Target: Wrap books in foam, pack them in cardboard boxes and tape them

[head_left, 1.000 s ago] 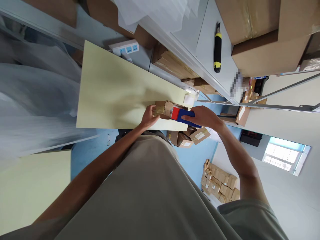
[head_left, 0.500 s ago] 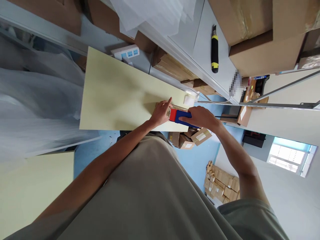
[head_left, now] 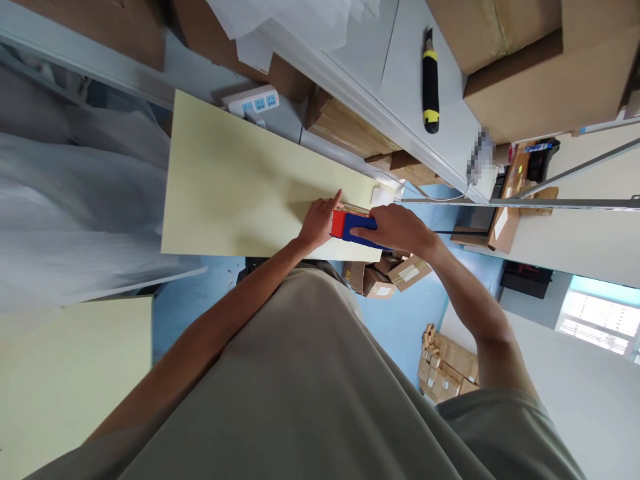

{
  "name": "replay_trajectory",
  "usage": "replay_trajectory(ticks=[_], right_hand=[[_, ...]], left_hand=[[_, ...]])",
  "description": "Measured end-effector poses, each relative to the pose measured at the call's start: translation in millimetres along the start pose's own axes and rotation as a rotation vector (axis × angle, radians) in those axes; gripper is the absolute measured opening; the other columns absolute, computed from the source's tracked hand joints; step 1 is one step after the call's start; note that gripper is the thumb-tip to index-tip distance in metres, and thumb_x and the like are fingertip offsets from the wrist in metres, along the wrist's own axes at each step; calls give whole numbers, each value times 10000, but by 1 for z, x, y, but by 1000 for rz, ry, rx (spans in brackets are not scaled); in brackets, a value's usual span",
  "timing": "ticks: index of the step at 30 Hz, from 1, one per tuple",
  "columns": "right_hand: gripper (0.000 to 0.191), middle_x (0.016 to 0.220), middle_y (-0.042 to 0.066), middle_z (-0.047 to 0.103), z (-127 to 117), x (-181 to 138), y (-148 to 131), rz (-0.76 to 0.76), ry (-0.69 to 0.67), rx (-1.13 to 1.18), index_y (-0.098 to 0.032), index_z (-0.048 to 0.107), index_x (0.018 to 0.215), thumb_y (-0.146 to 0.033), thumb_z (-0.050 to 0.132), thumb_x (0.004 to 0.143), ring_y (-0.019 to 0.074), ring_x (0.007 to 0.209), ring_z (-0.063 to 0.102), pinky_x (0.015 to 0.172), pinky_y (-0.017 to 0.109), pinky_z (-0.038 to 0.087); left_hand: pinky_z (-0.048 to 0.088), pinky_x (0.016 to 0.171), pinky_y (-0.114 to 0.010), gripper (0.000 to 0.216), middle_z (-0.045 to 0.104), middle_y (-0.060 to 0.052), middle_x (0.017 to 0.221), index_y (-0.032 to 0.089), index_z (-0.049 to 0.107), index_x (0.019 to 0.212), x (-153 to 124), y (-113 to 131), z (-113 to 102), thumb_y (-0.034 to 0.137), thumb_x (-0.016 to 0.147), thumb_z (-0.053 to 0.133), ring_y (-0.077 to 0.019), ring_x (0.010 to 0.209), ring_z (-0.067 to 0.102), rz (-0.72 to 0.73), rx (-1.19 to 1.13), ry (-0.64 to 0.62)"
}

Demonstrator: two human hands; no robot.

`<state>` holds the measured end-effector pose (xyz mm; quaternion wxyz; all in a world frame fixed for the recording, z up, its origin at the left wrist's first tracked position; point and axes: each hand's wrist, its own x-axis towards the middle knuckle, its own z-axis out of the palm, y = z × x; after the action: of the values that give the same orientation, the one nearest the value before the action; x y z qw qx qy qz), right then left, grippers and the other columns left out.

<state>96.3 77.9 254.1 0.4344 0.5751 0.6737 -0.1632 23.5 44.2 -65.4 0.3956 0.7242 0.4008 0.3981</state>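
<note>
Two hands bear on a small box at the counter's near edge.
The right hand (head_left: 395,229) has its grip wrapped tight around the blue handle of a red-and-blue dispenser (head_left: 350,225), wrist low and forearm angled in, pressing it onto the box (head_left: 359,209), which is mostly hidden beneath. The left hand (head_left: 316,223) lies flat beside it, grip slack and clasping nothing, index finger stretched forward, likely pinning the box so it cannot slide on the pale counter (head_left: 240,180).
</note>
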Motion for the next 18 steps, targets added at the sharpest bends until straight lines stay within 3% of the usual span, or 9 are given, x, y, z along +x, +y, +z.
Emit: replay_trajectory(ticks=[3,6,9,13,18], right_hand=[[620,1004,185,814,1,3,4,-40,11,-4,-144,791,1108,-713,545,1122,295,898,743,715,345,418],[644,1008,193,811,1,7,12,-57,13,-12,-141,796,1099,-731,540,1118,303,893,741,701,349,412],[646,1045,202,812,1,11,23,-66,21,-15,-142,799,1110,-738,549,1112,304,900,742,696,348,413],[661,1024,204,809,3,15,39,-60,12,-10,-142,803,1081,-752,546,1108,305,881,740,690,351,409],[694,946,187,794,12,22,61,-50,-18,25,-149,785,994,-786,532,1102,282,834,725,669,343,383]], left_hand=[[515,1186,-481,1134,709,-187,1533,139,-29,1852,1,-1,2,350,1009,700,-327,1369,678,-1,-25,-14],[472,1255,-496,1167,715,-186,1516,129,-53,1847,3,-1,2,322,987,712,-322,1411,664,-15,4,-21],[425,1300,-523,1166,711,-190,1514,119,-11,1851,8,1,-2,255,956,725,-329,1410,652,-43,50,-35],[465,1220,-552,1161,739,-191,1472,138,93,1863,10,6,-11,188,904,746,-381,1350,643,-106,113,-64],[473,1156,-552,1053,772,-167,1408,168,224,1854,8,10,-18,236,931,727,-399,1303,628,-137,171,-84]])
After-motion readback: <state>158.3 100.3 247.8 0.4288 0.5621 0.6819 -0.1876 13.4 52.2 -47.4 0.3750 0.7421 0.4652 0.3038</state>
